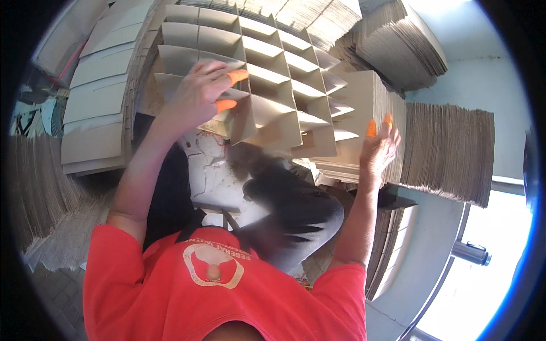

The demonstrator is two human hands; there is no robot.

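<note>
A cardboard divider grid (267, 74), made of interlocked strips with open square cells, stands in front of me. My left hand (202, 94) reaches over its near left part. Orange covers are on the thumb and forefinger, which are spread apart, and the other fingers are curled. Whether this hand touches a strip I cannot tell. Further right, my right hand (380, 149) lies against the edge of a stack of flat cardboard strips (364, 94). Its two orange-covered fingertips point away from me and are apart, with nothing visible between them.
Cardboard stacks surround me: slotted sheets (96, 108) at left, upright bundles (34, 187) at the lower left, a large bundle (401, 45) at far right and another (449, 150) right of my right hand. My legs (290, 210) are below the grid. A bright opening (478, 267) is at lower right.
</note>
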